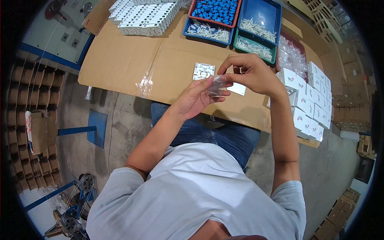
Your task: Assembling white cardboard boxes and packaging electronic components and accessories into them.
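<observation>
A small clear plastic bag (216,87) is held between my two hands over the near part of the cardboard-covered table. My left hand (195,98), palm up, grips the bag between thumb and fingers. From the right, my right hand (253,76) pinches the bag's upper edge with thumb and forefinger. Just beyond my left hand lies a square white plate (204,70) with small fittings on its face. A plain white flat piece (237,89) lies under my right hand and is partly covered by it.
Beyond my hands stand a red tray (212,22) of blue pieces, blue trays (206,39) (260,10) and a green tray (275,55) of white plugs, and a dark red bin (305,52) of clear bags. White boxes (306,105) are stacked right; white units (140,30) stand far left.
</observation>
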A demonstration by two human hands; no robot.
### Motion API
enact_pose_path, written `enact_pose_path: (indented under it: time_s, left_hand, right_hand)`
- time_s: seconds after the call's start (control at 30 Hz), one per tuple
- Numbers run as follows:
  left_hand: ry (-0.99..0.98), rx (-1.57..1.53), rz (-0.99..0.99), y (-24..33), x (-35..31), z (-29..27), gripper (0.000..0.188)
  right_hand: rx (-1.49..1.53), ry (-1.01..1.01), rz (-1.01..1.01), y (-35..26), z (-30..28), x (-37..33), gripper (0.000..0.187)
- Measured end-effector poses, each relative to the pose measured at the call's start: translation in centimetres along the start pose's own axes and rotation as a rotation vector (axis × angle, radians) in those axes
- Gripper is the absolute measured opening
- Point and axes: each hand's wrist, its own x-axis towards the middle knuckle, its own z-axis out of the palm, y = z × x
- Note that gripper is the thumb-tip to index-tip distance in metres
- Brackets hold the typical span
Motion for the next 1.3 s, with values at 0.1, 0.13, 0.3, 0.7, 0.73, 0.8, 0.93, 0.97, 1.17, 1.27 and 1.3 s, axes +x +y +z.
enact_pose_path:
  time_s: [0.1,0.13,0.3,0.7,0.73,0.8,0.93,0.97,1.17,1.27,1.3]
  left_hand:
    - [-0.009,-0.006,-0.03,-0.3,-0.1,-0.2,0.049]
    - [-0.011,0.012,-0.044,-0.3,0.0,-0.2,0.049]
    - [0.013,0.056,-0.048,-0.3,-0.3,0.3,0.05]
    - [0.117,0.097,-0.031,-1.0,-0.2,-0.2,0.052]
    - [0.119,0.115,-0.023,-1.1,-0.2,-0.4,0.052]
    - [0.129,0.122,-0.023,-1.4,0.0,-0.4,0.051]
    - [0.162,0.133,-0.005,-1.7,0.0,-0.3,0.051]
    - [0.163,0.132,-0.005,-1.7,0.0,-0.3,0.051]
    - [0.056,0.049,0.02,-0.4,-0.1,0.6,0.056]
    - [0.019,0.022,0.026,-0.5,-0.1,0.3,0.061]
    - [0.041,0.074,0.067,-0.5,-0.2,0.4,0.054]
  right_hand:
    - [0.023,-0.049,-0.018,0.7,-0.2,0.1,0.013]
    - [-0.011,-0.081,-0.048,1.0,-0.3,0.2,0.013]
    - [-0.091,-0.146,-0.07,0.8,0.0,0.4,0.009]
    - [-0.089,-0.246,-0.068,1.5,0.8,0.1,0.015]
    - [-0.033,-0.258,-0.049,1.7,0.9,0.1,0.014]
    - [-0.046,-0.256,-0.049,1.8,1.2,0.1,0.014]
    - [-0.147,-0.287,-0.004,1.4,1.3,0.4,0.013]
    - [-0.146,-0.288,-0.003,1.6,1.4,0.4,0.013]
    - [-0.043,-0.006,-0.008,1.0,1.2,0.6,0.013]
    - [-0.034,0.059,-0.076,2.0,1.3,0.3,0.013]
    - [-0.036,0.061,-0.076,2.0,1.2,0.2,0.013]
